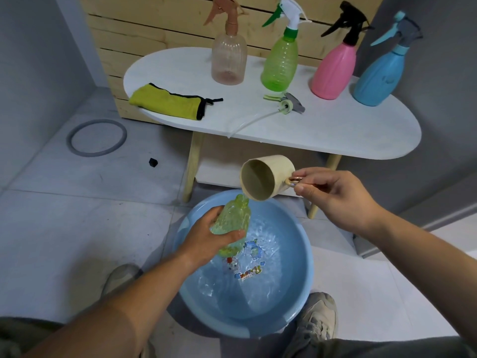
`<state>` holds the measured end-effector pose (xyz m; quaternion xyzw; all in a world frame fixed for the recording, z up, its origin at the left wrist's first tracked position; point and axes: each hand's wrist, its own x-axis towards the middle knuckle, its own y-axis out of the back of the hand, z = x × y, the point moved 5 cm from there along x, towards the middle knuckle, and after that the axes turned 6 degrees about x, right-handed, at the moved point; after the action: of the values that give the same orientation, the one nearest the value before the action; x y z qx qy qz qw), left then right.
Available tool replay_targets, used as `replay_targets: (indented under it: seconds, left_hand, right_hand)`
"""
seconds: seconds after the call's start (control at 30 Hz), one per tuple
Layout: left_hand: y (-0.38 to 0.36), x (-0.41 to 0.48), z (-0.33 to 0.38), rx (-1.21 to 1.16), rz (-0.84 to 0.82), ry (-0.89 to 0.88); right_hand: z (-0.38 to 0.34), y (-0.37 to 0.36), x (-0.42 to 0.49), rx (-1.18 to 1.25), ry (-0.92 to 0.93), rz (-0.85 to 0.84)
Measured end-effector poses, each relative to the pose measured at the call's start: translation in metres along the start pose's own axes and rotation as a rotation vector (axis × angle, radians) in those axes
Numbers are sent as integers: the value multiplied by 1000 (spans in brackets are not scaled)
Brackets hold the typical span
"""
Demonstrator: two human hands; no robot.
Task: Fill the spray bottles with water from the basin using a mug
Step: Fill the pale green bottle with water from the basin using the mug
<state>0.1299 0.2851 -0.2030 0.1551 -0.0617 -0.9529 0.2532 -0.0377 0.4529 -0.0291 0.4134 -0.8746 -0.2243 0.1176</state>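
My left hand [206,237] grips a pale green, capless spray bottle [233,219] tilted over the blue basin [302,277], which holds rippling water. My right hand [338,196] pinches the handle of a cream mug [267,178], tipped on its side with its rim just above the bottle's mouth. The bottle's spray head [286,103] with its long tube lies on the white table [335,130]. Behind it stand a clear pinkish bottle [228,56], a green bottle [280,60], a pink bottle [334,67] and a blue bottle [378,74], all capped.
A yellow-green cloth [170,102] lies at the table's left end. A wooden slat panel [144,29] backs the table. On the tiled floor lie a grey ring [96,138] and a small black piece [153,162]. My shoes [318,319] flank the basin.
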Motion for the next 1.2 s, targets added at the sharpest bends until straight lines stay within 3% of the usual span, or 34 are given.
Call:
replay_targets:
  seconds: [0.27, 0.37, 0.53, 0.63, 0.97, 1.2]
  left_hand:
    - [0, -2, 2, 9, 10, 11]
    - [1, -2, 1, 8, 6, 22]
    - [4, -4, 0, 12, 29, 29]
    - [4, -6, 0, 20, 28, 39]
    - [7, 1, -9, 28, 29, 99]
    - [4, 9, 0, 24, 33, 80]
  right_hand:
    - [1, -2, 2, -40, 9, -11]
    - [9, -3, 5, 58, -41, 3]
    - [56, -11, 14, 508, -310, 23]
    - [102, -21, 18, 619, -502, 33]
    - [197, -78, -6, 195, -865, -125]
    - [214, -99, 0, -41, -831, -261]
